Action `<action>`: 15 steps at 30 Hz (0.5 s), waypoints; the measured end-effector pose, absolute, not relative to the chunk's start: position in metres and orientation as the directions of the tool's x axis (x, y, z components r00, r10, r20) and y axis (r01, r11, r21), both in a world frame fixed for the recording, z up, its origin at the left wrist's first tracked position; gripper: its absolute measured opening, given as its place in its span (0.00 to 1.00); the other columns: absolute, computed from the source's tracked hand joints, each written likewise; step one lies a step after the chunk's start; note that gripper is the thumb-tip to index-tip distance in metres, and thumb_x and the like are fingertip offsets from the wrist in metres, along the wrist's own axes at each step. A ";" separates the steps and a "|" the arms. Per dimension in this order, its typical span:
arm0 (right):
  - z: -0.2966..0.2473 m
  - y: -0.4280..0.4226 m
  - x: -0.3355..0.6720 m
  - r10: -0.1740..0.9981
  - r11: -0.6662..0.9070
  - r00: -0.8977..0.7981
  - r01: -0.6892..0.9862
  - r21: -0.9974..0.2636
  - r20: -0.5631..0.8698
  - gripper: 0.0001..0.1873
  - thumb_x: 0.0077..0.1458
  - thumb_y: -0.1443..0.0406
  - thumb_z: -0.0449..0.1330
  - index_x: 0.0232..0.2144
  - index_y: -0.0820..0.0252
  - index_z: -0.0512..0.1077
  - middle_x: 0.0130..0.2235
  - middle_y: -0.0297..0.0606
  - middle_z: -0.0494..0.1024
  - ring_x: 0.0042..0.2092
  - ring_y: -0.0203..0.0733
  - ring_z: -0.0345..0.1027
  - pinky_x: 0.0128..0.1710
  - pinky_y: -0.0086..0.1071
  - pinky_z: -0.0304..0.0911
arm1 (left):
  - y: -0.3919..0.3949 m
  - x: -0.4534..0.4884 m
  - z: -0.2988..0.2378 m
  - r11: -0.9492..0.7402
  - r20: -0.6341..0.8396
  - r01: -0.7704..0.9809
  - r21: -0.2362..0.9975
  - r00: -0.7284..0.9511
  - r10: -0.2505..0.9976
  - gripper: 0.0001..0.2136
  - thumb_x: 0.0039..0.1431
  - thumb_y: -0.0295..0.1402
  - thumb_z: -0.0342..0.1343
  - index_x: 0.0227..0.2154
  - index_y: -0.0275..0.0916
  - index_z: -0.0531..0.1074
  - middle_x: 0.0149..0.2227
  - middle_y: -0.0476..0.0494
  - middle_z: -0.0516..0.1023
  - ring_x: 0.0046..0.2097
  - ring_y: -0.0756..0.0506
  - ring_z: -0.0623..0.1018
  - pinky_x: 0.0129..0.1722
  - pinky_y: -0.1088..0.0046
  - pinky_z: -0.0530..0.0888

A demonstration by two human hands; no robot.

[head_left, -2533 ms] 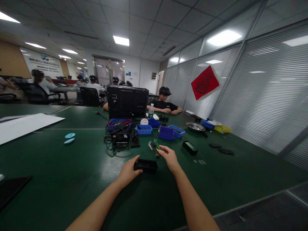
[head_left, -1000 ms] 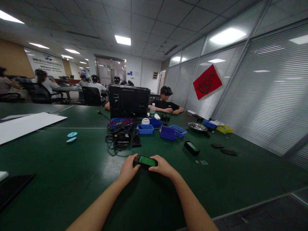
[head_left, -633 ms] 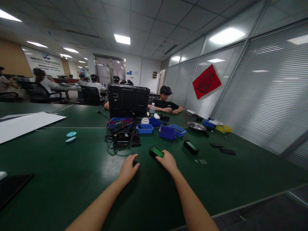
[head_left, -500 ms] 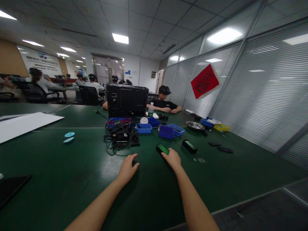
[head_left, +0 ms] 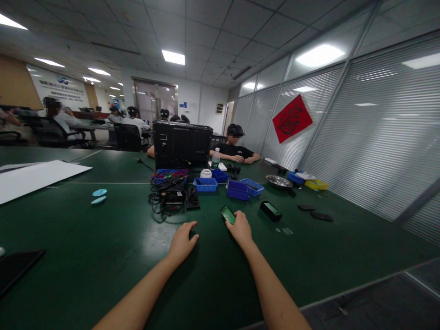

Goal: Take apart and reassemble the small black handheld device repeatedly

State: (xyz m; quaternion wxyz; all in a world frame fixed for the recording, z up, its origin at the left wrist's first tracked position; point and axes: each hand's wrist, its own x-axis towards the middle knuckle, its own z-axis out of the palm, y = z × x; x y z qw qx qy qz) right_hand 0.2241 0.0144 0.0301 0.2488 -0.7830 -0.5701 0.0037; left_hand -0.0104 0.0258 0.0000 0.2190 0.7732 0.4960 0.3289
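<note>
My right hand (head_left: pixel 241 229) is closed around the near end of a small black case with a green circuit-board face (head_left: pixel 227 214), which is tilted toward me. Part of the case is hidden under my fingers. Resting on the green table (head_left: pixel 137 275), my left hand (head_left: pixel 183 240) has its thumb and fingers apart and holds nothing. A second black case with a green face (head_left: pixel 271 210) lies to the right of my right hand. Close by it are a small ring (head_left: pixel 277 230) and a clear flat piece (head_left: pixel 288 231).
Ahead are blue bins (head_left: pixel 238 190), a tangle of black cables (head_left: pixel 160 201), a black monitor (head_left: pixel 183 145) and a water bottle (head_left: pixel 215 158). A metal bowl (head_left: pixel 279 181) and two dark flat pieces (head_left: pixel 322 216) lie right. A person (head_left: pixel 237 149) sits across the table.
The case in my right hand has shifted slightly left and tipped, so more of its green face shows. My left hand stays in place.
</note>
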 end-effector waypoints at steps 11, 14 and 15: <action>0.030 0.010 0.216 0.934 -0.202 0.278 0.928 -0.313 0.224 0.30 0.46 0.58 0.56 0.51 0.61 0.57 0.47 0.47 0.67 0.47 0.51 0.62 0.40 0.38 0.59 | 0.024 -0.010 0.002 -0.407 0.281 0.632 0.660 0.296 0.913 0.19 0.49 0.30 0.51 0.47 0.40 0.65 0.44 0.45 0.70 0.47 0.46 0.69 0.48 0.69 0.64; 0.033 0.009 0.216 0.941 -0.229 0.293 0.921 -0.316 0.171 0.27 0.48 0.58 0.54 0.50 0.61 0.59 0.46 0.47 0.69 0.46 0.50 0.63 0.38 0.37 0.59 | 0.025 -0.011 0.001 -0.408 0.280 0.635 0.656 0.297 0.913 0.19 0.49 0.30 0.51 0.47 0.40 0.64 0.44 0.45 0.71 0.46 0.46 0.70 0.48 0.69 0.64; 0.034 0.009 0.217 0.941 -0.236 0.296 0.919 -0.316 0.161 0.25 0.48 0.58 0.54 0.49 0.61 0.61 0.45 0.47 0.70 0.45 0.49 0.63 0.37 0.36 0.59 | 0.025 -0.011 0.001 -0.412 0.283 0.633 0.655 0.299 0.911 0.19 0.49 0.30 0.51 0.47 0.40 0.64 0.44 0.45 0.71 0.46 0.46 0.70 0.48 0.69 0.64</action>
